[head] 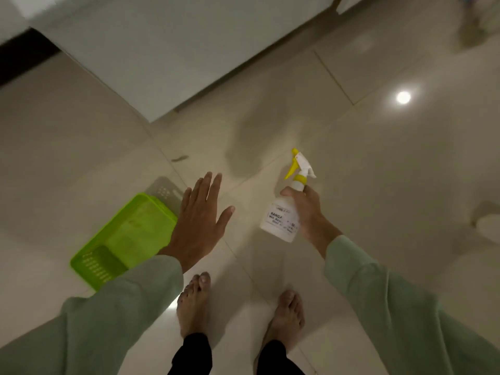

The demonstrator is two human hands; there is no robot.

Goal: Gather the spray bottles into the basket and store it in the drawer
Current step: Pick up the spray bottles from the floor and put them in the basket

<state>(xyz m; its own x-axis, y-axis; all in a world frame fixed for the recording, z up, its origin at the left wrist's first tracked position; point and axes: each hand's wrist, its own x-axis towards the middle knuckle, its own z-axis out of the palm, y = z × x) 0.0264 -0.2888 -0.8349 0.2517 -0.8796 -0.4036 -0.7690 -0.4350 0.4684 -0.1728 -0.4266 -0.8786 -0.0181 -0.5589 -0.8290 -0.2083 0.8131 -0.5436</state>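
A white spray bottle (281, 217) with a yellow trigger and a printed label hangs above the tiled floor, my right hand (308, 215) gripping it around the neck and body. A lime green plastic basket (127, 239) lies on the floor at the lower left, nothing visible inside it. My left hand (200, 223) hovers flat with fingers spread, just right of the basket's near corner and covering part of its rim. Both arms wear pale green sleeves.
A white cabinet front (162, 58) runs across the top left, with a dark gap at the far left. My bare feet (194, 304) stand on glossy beige tiles. A blurred white object (489, 226) sits at the right edge, another blurred item at the top right.
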